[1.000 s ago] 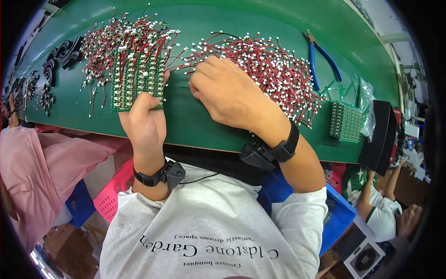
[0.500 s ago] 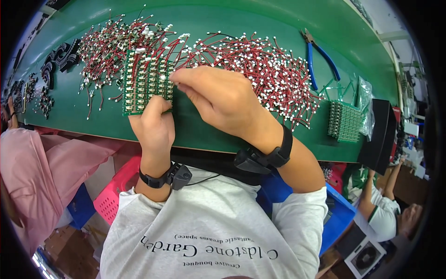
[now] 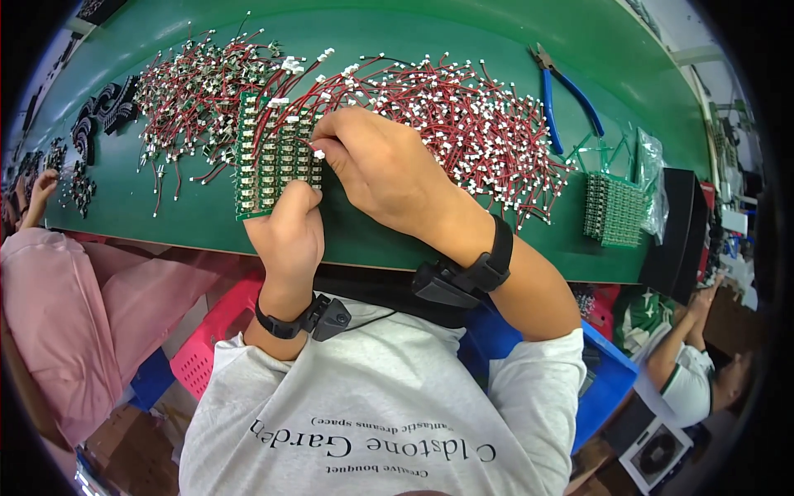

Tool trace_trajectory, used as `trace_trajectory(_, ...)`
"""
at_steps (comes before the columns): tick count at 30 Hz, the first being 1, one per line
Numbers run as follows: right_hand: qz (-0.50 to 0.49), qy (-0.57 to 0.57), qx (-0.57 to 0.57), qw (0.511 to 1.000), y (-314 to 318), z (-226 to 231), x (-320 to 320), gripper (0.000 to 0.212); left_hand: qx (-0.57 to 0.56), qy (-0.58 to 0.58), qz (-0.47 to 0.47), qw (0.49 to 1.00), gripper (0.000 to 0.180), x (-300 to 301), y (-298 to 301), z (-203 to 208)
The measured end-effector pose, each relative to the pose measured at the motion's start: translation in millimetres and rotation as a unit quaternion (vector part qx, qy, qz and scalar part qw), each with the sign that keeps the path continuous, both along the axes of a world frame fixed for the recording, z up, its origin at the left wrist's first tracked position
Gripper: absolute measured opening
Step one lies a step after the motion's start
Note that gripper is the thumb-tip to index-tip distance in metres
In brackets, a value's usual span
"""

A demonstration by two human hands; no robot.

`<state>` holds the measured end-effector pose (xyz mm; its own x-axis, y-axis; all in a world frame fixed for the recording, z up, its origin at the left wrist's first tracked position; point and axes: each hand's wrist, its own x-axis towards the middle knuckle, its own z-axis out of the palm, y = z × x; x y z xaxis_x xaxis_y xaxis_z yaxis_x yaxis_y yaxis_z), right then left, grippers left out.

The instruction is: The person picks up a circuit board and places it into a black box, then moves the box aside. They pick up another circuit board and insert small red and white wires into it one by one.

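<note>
A green circuit board panel [image 3: 266,161] lies on the green table [image 3: 463,41] with red wires plugged into its upper rows. My left hand [image 3: 285,231] grips the panel's lower right edge. My right hand [image 3: 380,169] pinches a small white connector [image 3: 318,153] of a red wire and presses it against the panel's right side. A big heap of red wires with white connectors [image 3: 463,124] spreads just behind and to the right of my right hand.
A second heap of wired parts [image 3: 186,91] lies left of the panel. Blue-handled pliers [image 3: 566,95] rest at the back right, a stack of green panels [image 3: 612,207] near a black box [image 3: 674,236]. Black parts [image 3: 103,112] lie far left. Other people sit at both sides.
My right hand has moved left from the wire heap to the panel's right side, carrying a connector. My left hand and the panel have shifted slightly right.
</note>
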<state>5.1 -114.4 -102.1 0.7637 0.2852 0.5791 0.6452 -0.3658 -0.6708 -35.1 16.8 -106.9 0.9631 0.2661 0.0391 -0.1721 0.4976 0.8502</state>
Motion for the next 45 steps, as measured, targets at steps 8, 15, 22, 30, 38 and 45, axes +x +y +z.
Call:
trace_trajectory(8, 0.005, 0.015, -0.008, 1.0, -0.2, -0.2, 0.1, 0.01, 0.012, -0.042, -0.055, 0.998, 0.044, -1.9, 8.2, -9.5)
trace_trajectory(15, -0.032, 0.015, -0.055, 0.998, -1.2, -2.3, -0.9, 0.014, 0.019, -0.015, -0.02, 0.999, 0.039, -1.8, -1.2, -4.2)
trace_trajectory(22, -0.037, -0.082, -0.128, 0.988, -3.6, 2.6, -2.2, 0.014, 0.094, -0.004, -0.026, 0.995, 0.045, -2.8, -1.4, -5.9)
trace_trajectory(30, -0.058, -0.085, -0.164, 0.981, -2.8, 7.3, -4.4, 0.013, 0.105, 0.009, -0.041, 0.994, 0.052, -5.9, 4.1, -6.6)
trace_trajectory(38, -0.093, -0.125, -0.102, 0.982, -2.2, -2.2, 1.5, 0.017, 0.056, 0.017, -0.019, 0.998, 0.059, 0.1, -0.4, 2.8)
trace_trajectory(45, 0.038, 0.012, -0.172, 0.984, -35.9, 22.7, 10.9, 0.013, 0.055, -0.034, 0.023, 0.998, 0.067, 22.2, 38.8, 10.9)
